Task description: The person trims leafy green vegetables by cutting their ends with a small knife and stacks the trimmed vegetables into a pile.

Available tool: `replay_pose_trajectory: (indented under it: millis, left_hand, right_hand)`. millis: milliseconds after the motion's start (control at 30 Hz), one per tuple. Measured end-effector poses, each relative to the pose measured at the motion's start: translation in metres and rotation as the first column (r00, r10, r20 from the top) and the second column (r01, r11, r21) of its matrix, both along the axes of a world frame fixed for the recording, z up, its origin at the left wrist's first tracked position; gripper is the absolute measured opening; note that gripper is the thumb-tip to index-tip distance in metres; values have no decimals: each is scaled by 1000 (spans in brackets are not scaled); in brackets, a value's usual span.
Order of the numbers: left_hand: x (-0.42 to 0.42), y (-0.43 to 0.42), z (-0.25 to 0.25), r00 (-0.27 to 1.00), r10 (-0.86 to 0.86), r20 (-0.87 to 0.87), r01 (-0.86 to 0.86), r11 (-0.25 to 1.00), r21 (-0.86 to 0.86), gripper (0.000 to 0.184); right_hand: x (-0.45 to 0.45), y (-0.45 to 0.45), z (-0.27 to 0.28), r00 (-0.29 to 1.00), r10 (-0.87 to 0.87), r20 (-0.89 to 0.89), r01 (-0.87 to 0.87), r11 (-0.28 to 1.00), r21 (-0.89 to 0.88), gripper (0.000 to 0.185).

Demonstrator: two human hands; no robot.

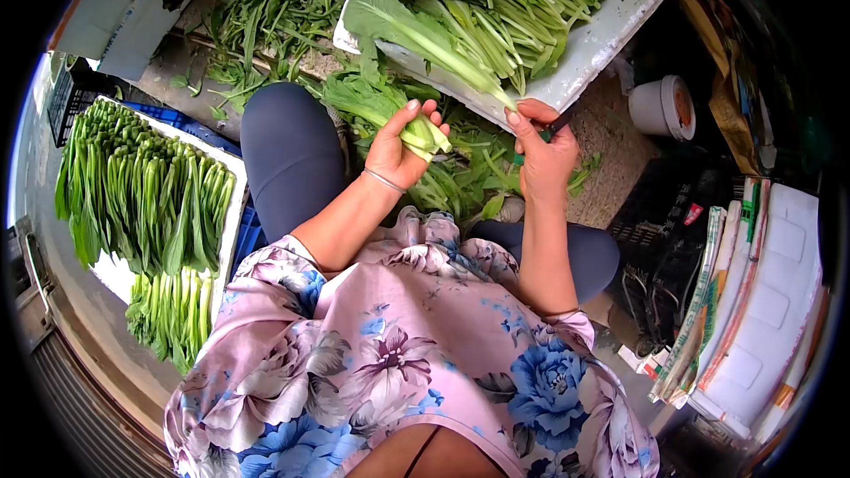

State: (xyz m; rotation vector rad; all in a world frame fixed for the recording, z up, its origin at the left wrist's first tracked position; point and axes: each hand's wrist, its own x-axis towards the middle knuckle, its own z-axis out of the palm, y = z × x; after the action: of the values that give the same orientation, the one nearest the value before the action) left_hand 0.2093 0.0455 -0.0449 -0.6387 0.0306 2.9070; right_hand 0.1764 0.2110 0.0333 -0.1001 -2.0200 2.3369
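My left hand [396, 149] is closed around a small bunch of leafy greens [365, 99], their pale cut ends poking out past the fingers. Between the thumb and fingers of my right hand [546, 158] is the stem end of one long leafy green stalk [423, 42], its broad leaf pointing up and left. That same hand also grips a small knife [556, 127] with a dark and green handle; its blade is mostly hidden. The stalk lies across the near edge of a white foam box [606, 44] filled with similar greens [509, 9].
Loose leaves and trimmings [283, 0] are heaped on the floor ahead and between my knees. At left, a white foam tray [232, 199] holds neat rows of greens [146, 186]. A white bucket [657, 108], a black crate [660, 230] and stacked foam lids [766, 301] stand at right.
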Motion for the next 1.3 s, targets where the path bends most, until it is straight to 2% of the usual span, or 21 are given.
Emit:
replay_pose_trajectory:
  millis: [67, 100, 133, 200, 267, 367, 400, 467, 500, 533, 600, 633, 700, 833, 1000, 1067, 1133, 1200, 1233, 1267, 1300]
  left_hand:
    - [4, 4, 1, 999, -17, -37, 17, 1000, -4, 15]
    - [6, 5, 1, 998, -28, -57, 26, 999, -28, 16]
    - [7, 6, 1, 996, -42, -76, 38, 998, -53, 18]
    - [9, 6, -2, 997, -65, -29, 64, 997, -54, 19]
    - [10, 7, -5, 993, -101, 52, 109, 978, -178, 19]
    - [9, 9, -7, 993, -111, 49, 118, 973, -201, 20]
    - [8, 9, -8, 994, -106, 40, 112, 971, -211, 20]
    - [6, 9, -11, 995, -68, 76, 82, 975, -206, 22]
    - [5, 8, -12, 994, -42, 97, 62, 975, -215, 22]
    - [5, 7, -14, 993, -18, 118, 44, 974, -223, 23]
    - [7, 9, -15, 993, -32, 116, 58, 972, -226, 24]
    - [8, 10, -15, 993, -43, 114, 69, 969, -236, 24]
    - [9, 12, -15, 992, -56, 112, 83, 966, -247, 24]
    - [12, 12, -18, 992, -73, 99, 99, 951, -294, 23]
    - [14, 14, -26, 984, -79, 162, 132, 929, -346, 22]
    - [13, 12, -30, 977, -31, 211, 99, 941, -322, 22]
    - [11, 11, -30, 973, -33, 227, 106, 942, -318, 22]
    - [12, 10, -29, 971, -43, 235, 122, 934, -335, 23]
    - [13, 11, -31, 970, -42, 239, 122, 935, -332, 23]
    - [13, 12, -32, 961, -56, 271, 154, 922, -355, 22]
    - [13, 14, -33, 951, -71, 300, 187, 907, -377, 22]
  right_hand:
    - [8, 3, -13, 983, 108, -148, -70, 969, 238, 12]
    - [14, 5, -14, 978, 155, -138, -107, 947, 303, 12]
    - [18, 8, -17, 979, 156, -134, -110, 948, 299, 12]
    - [25, 14, -24, 933, 294, -207, -202, 904, 376, 11]
    - [32, 18, -30, 923, 316, -218, -219, 900, 377, 12]
    - [46, 11, -33, 998, 51, 24, -55, 963, 262, 23]
    - [52, 9, -36, 998, 49, 26, -54, 963, 262, 23]
    - [65, 6, -44, 965, -62, 253, 71, 997, -25, 31]
    - [74, 4, -45, 951, -36, 308, 51, 998, -43, 41]
    - [82, 0, -45, 943, 43, 330, 9, 988, -154, 44]
    - [88, -9, -49, 929, 180, 322, -105, 966, -236, 37]
    - [87, -12, -50, 930, 173, 324, -98, 967, -236, 37]
    - [77, -17, -51, 893, 262, 365, -116, 919, -376, 34]
    - [62, -20, -60, 834, 306, 459, -74, 886, -457, 23]
    - [59, -11, -83, 815, 245, 525, -58, 936, -347, 18]
    - [59, 1, -104, 747, 9, 664, 138, 976, -169, 19]
    - [59, 14, -112, 684, 27, 729, 180, 962, -205, 24]
    - [57, 13, -92, 530, 203, 823, 161, 929, -333, 33]
    - [58, 7, -79, 621, 161, 767, 23, 975, -222, 41]
    - [57, 1, -73, 619, 158, 770, 25, 975, -220, 41]
    - [54, -4, -70, 705, 174, 688, -53, 980, -194, 37]
